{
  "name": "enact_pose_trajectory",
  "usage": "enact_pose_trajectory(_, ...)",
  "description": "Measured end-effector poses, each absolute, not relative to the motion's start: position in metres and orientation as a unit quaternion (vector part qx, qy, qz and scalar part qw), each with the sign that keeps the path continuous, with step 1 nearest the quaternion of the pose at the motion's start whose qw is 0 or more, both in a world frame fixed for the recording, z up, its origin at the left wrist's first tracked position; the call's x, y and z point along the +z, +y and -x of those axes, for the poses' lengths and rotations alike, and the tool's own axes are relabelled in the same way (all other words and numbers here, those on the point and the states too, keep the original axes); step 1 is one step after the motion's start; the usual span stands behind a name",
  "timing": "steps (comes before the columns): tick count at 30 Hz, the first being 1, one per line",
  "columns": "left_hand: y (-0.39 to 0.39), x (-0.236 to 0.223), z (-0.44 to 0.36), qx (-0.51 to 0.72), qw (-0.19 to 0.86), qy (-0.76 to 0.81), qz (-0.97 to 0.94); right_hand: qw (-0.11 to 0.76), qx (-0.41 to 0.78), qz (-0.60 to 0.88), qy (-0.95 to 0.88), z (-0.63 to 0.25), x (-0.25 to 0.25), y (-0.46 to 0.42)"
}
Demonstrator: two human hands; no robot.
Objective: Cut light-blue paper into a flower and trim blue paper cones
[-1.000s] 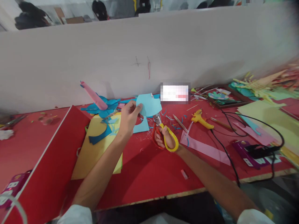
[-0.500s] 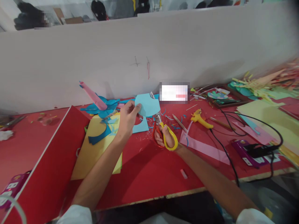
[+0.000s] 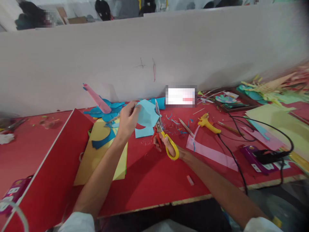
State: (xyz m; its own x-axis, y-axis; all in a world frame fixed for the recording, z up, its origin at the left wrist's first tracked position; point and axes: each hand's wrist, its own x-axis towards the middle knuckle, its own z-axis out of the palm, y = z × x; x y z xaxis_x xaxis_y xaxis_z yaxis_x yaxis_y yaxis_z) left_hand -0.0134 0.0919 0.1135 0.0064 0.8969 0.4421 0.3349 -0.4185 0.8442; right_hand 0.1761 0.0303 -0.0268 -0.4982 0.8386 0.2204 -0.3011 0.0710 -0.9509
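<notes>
My left hand pinches the left edge of a light blue paper piece, holding it up above the table. In my right hand is a pair of scissors with one yellow and one red handle. Its blades point up and away from me and meet the right edge of the paper. Below lies another light blue paper piece with a curved cutout. Thin blue paper scraps are scattered beyond the scissors. A dark blue curved strip rests on yellow sheets left of my left hand.
A red upright divider stands at left. A pink paper cone on blue petals leans near the white wall. To the right are a pencil, a yellow glue gun with black cable, a pink strip and a purple power strip.
The paper has turned and tilted in my left hand. The scissors have shifted slightly left, their handles are closer together and the blades lie more closed along the paper's right edge.
</notes>
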Motion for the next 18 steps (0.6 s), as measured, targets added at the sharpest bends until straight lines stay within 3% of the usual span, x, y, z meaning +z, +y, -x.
enact_pose_trajectory(9,0.091,0.116,0.016,0.494,0.227,0.468,-0.696,0.44,0.612,0.244,-0.61,-0.183,-0.025,0.031)
enact_pose_trajectory(18,0.087,0.106,0.006,0.51,0.3,0.459,-0.663,0.441,0.602,0.261,-0.612,-0.183,-0.025,0.03)
